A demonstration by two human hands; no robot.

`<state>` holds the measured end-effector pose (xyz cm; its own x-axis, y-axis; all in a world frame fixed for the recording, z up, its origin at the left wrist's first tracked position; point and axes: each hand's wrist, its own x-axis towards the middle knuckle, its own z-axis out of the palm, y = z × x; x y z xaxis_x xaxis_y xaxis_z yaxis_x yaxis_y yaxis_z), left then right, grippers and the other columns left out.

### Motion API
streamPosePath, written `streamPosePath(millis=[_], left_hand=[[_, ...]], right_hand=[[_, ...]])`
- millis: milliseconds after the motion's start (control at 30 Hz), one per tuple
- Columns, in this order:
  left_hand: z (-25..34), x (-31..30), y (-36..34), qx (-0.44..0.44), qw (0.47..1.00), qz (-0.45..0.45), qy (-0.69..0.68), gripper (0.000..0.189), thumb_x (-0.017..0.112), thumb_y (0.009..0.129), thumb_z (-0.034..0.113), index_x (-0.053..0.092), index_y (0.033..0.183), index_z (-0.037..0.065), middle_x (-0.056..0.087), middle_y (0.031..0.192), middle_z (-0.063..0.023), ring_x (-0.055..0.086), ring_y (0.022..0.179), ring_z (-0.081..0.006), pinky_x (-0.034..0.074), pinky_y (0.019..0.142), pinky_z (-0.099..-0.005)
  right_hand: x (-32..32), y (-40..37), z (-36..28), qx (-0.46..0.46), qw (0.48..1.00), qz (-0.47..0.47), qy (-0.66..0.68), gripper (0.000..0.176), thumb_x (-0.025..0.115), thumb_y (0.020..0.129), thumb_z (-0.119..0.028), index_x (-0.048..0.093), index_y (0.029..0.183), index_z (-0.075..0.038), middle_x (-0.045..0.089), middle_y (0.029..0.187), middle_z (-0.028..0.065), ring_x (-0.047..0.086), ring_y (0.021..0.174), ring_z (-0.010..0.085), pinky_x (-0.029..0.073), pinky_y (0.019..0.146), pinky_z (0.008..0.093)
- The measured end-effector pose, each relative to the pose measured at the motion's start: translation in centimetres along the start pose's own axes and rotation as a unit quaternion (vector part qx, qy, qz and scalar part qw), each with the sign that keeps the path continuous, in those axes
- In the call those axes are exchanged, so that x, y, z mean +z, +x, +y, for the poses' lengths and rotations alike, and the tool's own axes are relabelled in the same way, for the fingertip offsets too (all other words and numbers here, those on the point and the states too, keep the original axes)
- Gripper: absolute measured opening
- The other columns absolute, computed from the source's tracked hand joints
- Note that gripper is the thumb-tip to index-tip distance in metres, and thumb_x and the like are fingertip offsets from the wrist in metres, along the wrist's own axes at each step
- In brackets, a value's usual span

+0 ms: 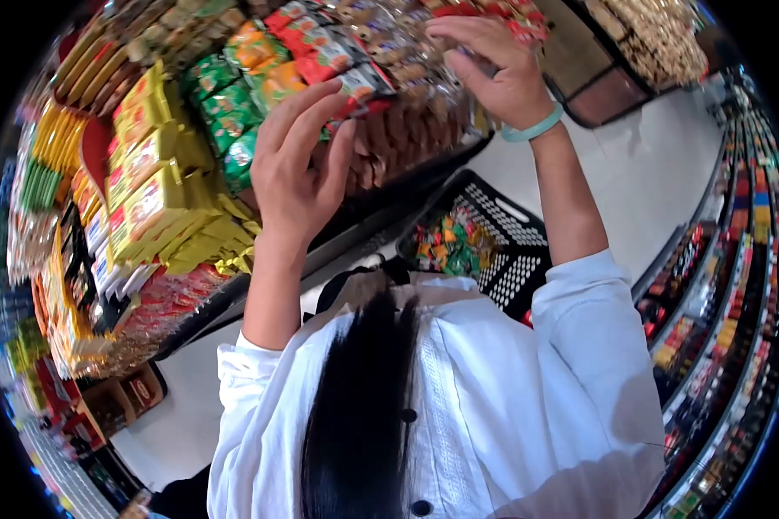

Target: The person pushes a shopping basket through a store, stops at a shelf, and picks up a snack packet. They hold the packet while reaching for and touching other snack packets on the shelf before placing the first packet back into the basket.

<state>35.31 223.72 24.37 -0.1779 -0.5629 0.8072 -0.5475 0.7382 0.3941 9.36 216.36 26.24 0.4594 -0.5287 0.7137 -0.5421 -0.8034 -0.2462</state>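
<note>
My left hand reaches over a display of packaged snacks, its fingers stretched and the thumb apart. Nothing shows in its grasp. Just beyond its fingertips lie red and black packets, and green packets sit to its left. My right hand, with a pale green bangle at the wrist, hovers over clear-wrapped brown packets. Its fingers and thumb are apart, and I see nothing held. Orange packets lie farther back between the green and red ones.
A black perforated basket with small colourful wrapped items stands below the display edge, near my body. Yellow packets are stacked at the left. Curved shelves of goods run along the right, past the pale floor.
</note>
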Motion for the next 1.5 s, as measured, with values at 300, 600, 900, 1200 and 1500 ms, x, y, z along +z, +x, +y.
streamPosePath(millis=[300,600,900,1200,1500], left_hand=[[4.3,10.3,-14.1,-0.264,0.851,-0.370,-0.264,0.019,0.060,0.083,0.002,0.064,0.101,0.000,0.065,0.099,-0.0144,0.064,0.090,-0.0284,0.050,0.080,-0.0319],[6.7,16.6,-25.4,-0.398,0.613,-0.604,-0.317,0.021,0.057,0.088,0.008,0.061,0.107,0.000,0.064,0.096,-0.0101,0.061,0.084,-0.0148,0.048,0.076,-0.0273],[4.7,16.4,-43.8,-0.545,0.515,-0.614,-0.246,0.018,0.053,0.093,0.012,0.060,0.106,0.003,0.066,0.096,-0.0080,0.063,0.088,-0.0148,0.049,0.079,-0.0250],[6.0,18.1,-43.3,-0.649,0.410,-0.604,-0.214,0.018,0.053,0.094,0.012,0.060,0.107,0.003,0.066,0.096,-0.0075,0.063,0.087,-0.0156,0.050,0.079,-0.0265],[5.0,18.3,-45.1,-0.731,0.341,-0.566,-0.172,0.018,0.053,0.095,0.014,0.060,0.107,0.002,0.066,0.095,-0.0072,0.062,0.086,-0.0137,0.051,0.077,-0.0269]], right_hand=[[-2.3,-32.5,2.9,0.643,0.677,0.297,0.201,0.026,0.046,0.098,-0.016,0.061,0.108,0.002,0.067,0.094,0.0123,0.066,0.082,0.0175,0.053,0.074,0.0268],[10.0,-62.9,-3.3,0.870,0.330,0.289,0.223,0.010,0.062,0.085,-0.010,0.062,0.090,-0.001,0.063,0.069,0.0090,0.059,0.054,0.0192,0.048,0.046,0.0295],[19.9,-71.7,-6.4,0.878,0.448,-0.148,0.079,0.028,0.060,0.079,-0.022,0.068,0.098,-0.003,0.069,0.087,0.0157,0.066,0.078,0.0276,0.052,0.073,0.0355],[24.8,-75.2,-2.3,0.914,0.298,-0.258,0.098,0.037,0.057,0.083,-0.027,0.062,0.112,-0.005,0.061,0.118,0.0166,0.057,0.111,0.0326,0.045,0.094,0.0385],[30.6,-77.9,-2.2,0.937,0.290,-0.162,0.105,0.042,0.067,0.076,-0.024,0.061,0.117,-0.016,0.060,0.118,0.0180,0.057,0.111,0.0308,0.045,0.095,0.0378]])
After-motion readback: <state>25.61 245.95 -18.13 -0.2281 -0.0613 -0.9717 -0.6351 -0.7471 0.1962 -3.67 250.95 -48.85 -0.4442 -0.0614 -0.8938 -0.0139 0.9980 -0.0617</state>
